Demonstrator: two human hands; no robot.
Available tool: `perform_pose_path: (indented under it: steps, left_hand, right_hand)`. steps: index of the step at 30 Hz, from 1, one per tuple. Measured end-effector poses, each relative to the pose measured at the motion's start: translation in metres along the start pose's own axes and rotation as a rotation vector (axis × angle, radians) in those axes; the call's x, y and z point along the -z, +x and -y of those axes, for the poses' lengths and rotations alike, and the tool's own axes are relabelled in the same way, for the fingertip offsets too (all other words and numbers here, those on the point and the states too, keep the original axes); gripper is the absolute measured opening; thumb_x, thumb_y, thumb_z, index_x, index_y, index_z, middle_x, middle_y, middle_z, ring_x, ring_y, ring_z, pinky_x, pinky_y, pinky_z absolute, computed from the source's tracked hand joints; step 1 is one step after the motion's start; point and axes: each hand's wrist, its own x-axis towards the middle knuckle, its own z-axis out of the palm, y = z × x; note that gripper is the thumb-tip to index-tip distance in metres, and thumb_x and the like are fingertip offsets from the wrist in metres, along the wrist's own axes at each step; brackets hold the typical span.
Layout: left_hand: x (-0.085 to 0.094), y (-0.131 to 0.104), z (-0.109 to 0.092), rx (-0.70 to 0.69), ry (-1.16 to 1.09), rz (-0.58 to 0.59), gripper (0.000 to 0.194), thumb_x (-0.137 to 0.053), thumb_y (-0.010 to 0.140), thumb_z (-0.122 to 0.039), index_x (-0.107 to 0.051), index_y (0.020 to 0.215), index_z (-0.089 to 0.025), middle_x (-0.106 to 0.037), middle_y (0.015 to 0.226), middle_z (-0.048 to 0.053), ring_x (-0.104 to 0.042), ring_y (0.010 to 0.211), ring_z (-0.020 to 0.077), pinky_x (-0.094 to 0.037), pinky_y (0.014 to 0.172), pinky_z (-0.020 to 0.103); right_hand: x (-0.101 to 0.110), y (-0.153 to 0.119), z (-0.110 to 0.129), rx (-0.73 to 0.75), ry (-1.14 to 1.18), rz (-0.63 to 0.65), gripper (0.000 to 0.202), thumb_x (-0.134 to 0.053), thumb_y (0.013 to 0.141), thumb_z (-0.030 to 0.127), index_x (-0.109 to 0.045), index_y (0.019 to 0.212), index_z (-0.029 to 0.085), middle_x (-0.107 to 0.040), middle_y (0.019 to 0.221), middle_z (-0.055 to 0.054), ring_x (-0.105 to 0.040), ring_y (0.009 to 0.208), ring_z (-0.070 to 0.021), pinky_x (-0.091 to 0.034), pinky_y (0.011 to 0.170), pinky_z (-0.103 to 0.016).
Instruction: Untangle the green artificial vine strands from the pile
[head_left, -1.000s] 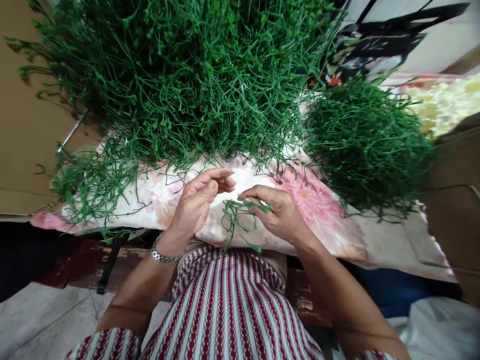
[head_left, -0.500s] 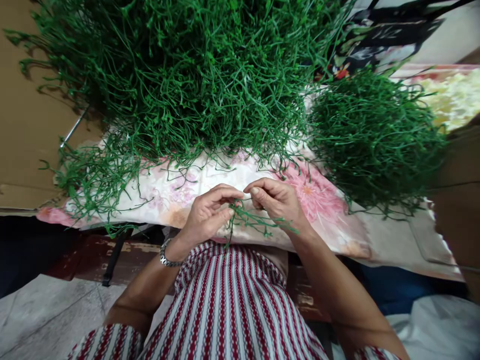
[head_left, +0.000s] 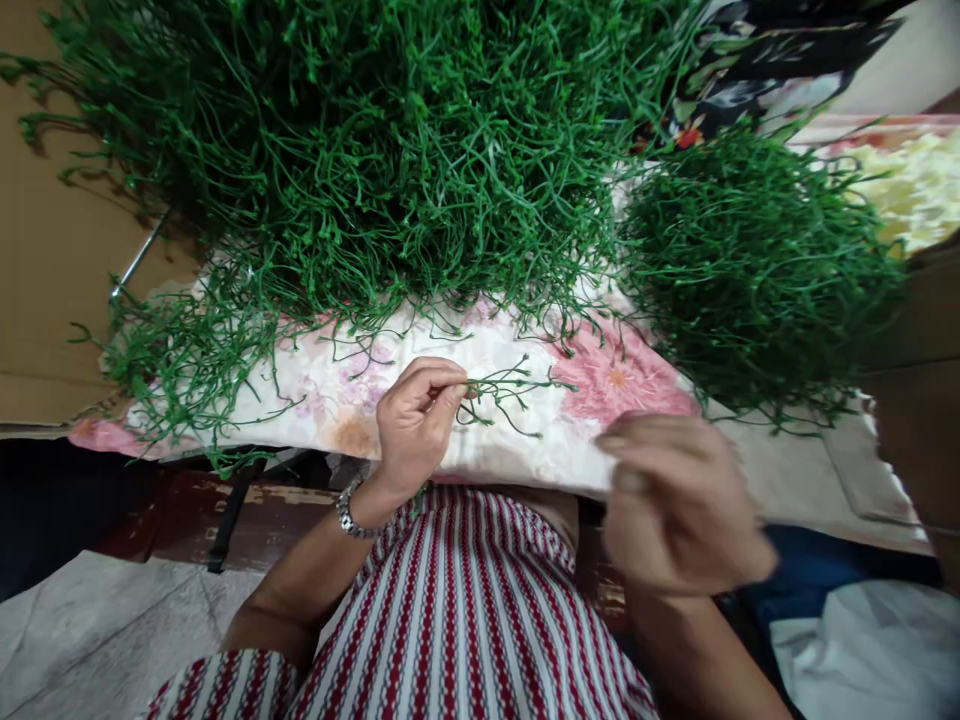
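Note:
My left hand (head_left: pixel 421 420) pinches a small branched green plastic stem (head_left: pixel 504 385) between thumb and fingertips. The stem's thin twigs point right, above the flowered cloth (head_left: pixel 420 350). To the right of it, apart from the stem, is my right hand (head_left: pixel 679 500), smeared by motion. Its fingers look bent, but whether anything is between them cannot be made out. Beyond both hands rises a large heap of green stems (head_left: pixel 390 170). A second, smaller heap (head_left: pixel 757 270) lies at the right.
Loose stems (head_left: pixel 195 360) spread over the cloth's left end. Cardboard (head_left: pixel 45 300) stands on the left, and more cardboard (head_left: pixel 915 400) on the right. Pale yellow petals (head_left: pixel 911 185) lie at the far right. A wooden bench edge (head_left: pixel 180 515) runs below the cloth.
My right hand has left the stem and swung to the right and nearer to me. My left hand keeps hold of the stem, which now points more level to the right.

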Motion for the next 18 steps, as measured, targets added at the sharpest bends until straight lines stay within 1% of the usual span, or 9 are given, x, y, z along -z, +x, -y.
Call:
perform_pose_path:
  steps: [1, 2, 5, 7, 11, 14, 18]
  left_hand:
    - [-0.002, -0.001, -0.001, -0.008, 0.011, -0.005, 0.008, -0.058, 0.078, -0.013, -0.064, 0.080, -0.017, -0.060, 0.084, 0.003, -0.059, 0.079, 0.0117, -0.049, 0.064, 0.022]
    - [-0.003, -0.002, -0.002, -0.019, 0.019, -0.008, 0.008, -0.058, 0.078, -0.012, -0.064, 0.081, -0.017, -0.061, 0.084, 0.003, -0.059, 0.080, 0.0119, -0.049, 0.064, 0.022]
    - [-0.005, -0.006, -0.004, -0.042, 0.020, 0.002, 0.010, -0.057, 0.078, -0.011, -0.064, 0.082, -0.018, -0.061, 0.085, 0.003, -0.059, 0.082, 0.0125, -0.049, 0.065, 0.023]
    - [-0.005, -0.008, -0.004, -0.049, 0.002, 0.016, 0.010, -0.058, 0.078, -0.011, -0.064, 0.082, -0.018, -0.061, 0.085, 0.003, -0.059, 0.083, 0.0131, -0.050, 0.067, 0.024]
    - [-0.006, -0.012, -0.002, -0.041, -0.036, -0.015, 0.010, -0.058, 0.078, -0.011, -0.064, 0.082, -0.018, -0.061, 0.085, 0.003, -0.059, 0.083, 0.0135, -0.050, 0.069, 0.025]
    - [-0.008, -0.013, 0.000, -0.034, -0.061, -0.044, 0.010, -0.058, 0.078, -0.011, -0.064, 0.082, -0.018, -0.061, 0.085, 0.003, -0.059, 0.083, 0.0127, -0.050, 0.069, 0.024]
    - [-0.011, -0.014, 0.001, -0.012, -0.094, -0.009, 0.008, -0.058, 0.078, -0.012, -0.064, 0.082, -0.017, -0.061, 0.085, 0.003, -0.059, 0.081, 0.0126, -0.049, 0.068, 0.024]
  right_hand:
    - [-0.005, -0.002, 0.005, 0.072, -0.020, 0.006, 0.027, -0.052, 0.079, 0.016, -0.056, 0.105, 0.025, -0.058, 0.088, -0.005, -0.055, 0.083, -0.0192, -0.046, 0.073, -0.035]
    - [-0.013, -0.003, 0.008, 0.106, -0.044, 0.007, 0.030, -0.055, 0.077, 0.014, -0.056, 0.105, 0.023, -0.059, 0.090, -0.006, -0.056, 0.084, -0.0196, -0.046, 0.073, -0.035]
    - [-0.035, -0.001, 0.001, 0.055, -0.092, -0.042, 0.032, -0.059, 0.076, 0.018, -0.055, 0.108, 0.019, -0.057, 0.099, -0.010, -0.055, 0.092, -0.0213, -0.048, 0.078, -0.038]
    - [-0.043, 0.000, -0.007, 0.039, -0.105, -0.052, 0.034, -0.062, 0.075, 0.023, -0.055, 0.108, 0.019, -0.056, 0.102, -0.010, -0.053, 0.095, -0.0221, -0.047, 0.081, -0.039]
    - [-0.047, -0.001, -0.012, 0.046, -0.126, -0.040, 0.032, -0.064, 0.074, 0.024, -0.055, 0.104, 0.018, -0.056, 0.098, -0.009, -0.051, 0.092, -0.0210, -0.045, 0.080, -0.038]
    - [-0.051, -0.003, -0.010, 0.035, -0.130, -0.078, 0.031, -0.064, 0.074, 0.021, -0.054, 0.103, 0.019, -0.055, 0.096, -0.008, -0.051, 0.091, -0.0206, -0.044, 0.079, -0.038]
    - [-0.058, -0.004, -0.012, 0.026, -0.144, -0.124, 0.031, -0.063, 0.074, 0.019, -0.055, 0.104, 0.020, -0.053, 0.096, -0.008, -0.049, 0.092, -0.0209, -0.044, 0.079, -0.038]
